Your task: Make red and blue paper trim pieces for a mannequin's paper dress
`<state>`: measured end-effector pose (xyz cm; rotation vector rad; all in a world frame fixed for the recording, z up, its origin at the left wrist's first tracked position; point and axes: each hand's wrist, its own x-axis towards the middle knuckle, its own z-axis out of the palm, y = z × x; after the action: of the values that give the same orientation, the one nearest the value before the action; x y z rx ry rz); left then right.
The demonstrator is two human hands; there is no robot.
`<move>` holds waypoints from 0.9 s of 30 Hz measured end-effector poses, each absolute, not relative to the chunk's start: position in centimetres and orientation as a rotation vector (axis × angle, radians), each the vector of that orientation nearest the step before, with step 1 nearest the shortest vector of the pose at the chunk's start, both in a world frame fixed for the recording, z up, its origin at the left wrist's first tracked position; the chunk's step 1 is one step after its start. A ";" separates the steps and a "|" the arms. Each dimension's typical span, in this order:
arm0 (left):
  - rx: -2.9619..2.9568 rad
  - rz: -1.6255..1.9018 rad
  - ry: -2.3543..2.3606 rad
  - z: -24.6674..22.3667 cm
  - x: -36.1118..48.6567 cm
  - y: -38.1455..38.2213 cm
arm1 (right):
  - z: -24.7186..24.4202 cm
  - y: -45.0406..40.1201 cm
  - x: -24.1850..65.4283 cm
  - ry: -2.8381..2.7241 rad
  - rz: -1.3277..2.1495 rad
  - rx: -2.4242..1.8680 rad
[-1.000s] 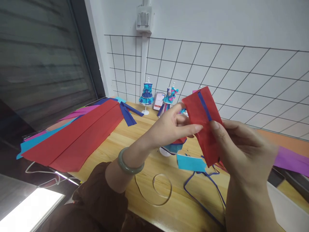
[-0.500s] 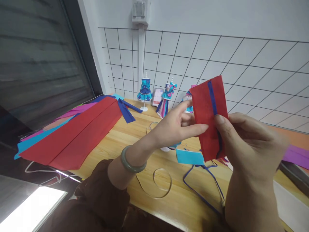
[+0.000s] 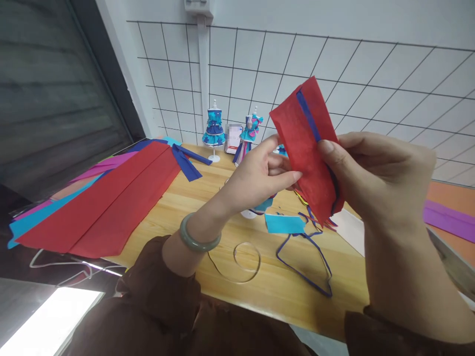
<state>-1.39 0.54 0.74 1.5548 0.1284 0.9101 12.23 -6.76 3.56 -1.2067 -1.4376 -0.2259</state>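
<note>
Both hands hold a folded red fabric piece (image 3: 302, 148) up above the table, tilted to the left, with a narrow dark blue strip (image 3: 308, 117) running down its face. My left hand (image 3: 256, 170) grips its left edge, thumb in front and fingers partly hidden behind. On the right, my right hand (image 3: 374, 173) pinches the piece, its thumb pressing on the blue strip. The lower end of the strip looks dark and slightly curved away. Beneath, a light blue fabric rectangle (image 3: 285, 224) lies on the table beside a loose dark blue cord (image 3: 304, 283).
Long red fabric (image 3: 111, 198) covers other coloured sheets at the left. Small dress forms in blue outfits, one dress form (image 3: 214, 131) farthest left, stand at the back near a phone (image 3: 233, 138). A thin pale cord (image 3: 247, 282) curls in front; purple fabric (image 3: 449, 221) lies right.
Both hands have raised the red piece a little and leaned its top further left. The view has also shifted, and more of the dark blue cord shows on the table.
</note>
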 end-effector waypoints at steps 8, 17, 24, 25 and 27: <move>1.797 0.728 0.053 -0.4 -0.5 -1.0 | 2.5 -10.6 14.5 -1.152 -0.204 -1.299; 2.772 0.161 0.038 -4.0 0.2 -4.6 | -4.4 -17.1 20.3 -0.589 0.186 -1.847; 3.252 0.353 0.238 -11.7 -4.5 -8.8 | -9.5 -21.9 21.9 -0.495 0.364 -2.202; 3.283 0.352 0.274 -12.4 -5.1 -8.9 | -10.0 -22.2 21.6 -0.510 0.369 -2.217; 3.331 0.359 0.347 -13.7 -6.1 -8.7 | -10.7 -22.4 20.6 -0.594 0.366 -2.202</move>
<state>-6.14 -8.69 -13.68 3.3308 0.3466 0.3587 20.56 -22.38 -10.71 -2.2020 -0.5940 0.3661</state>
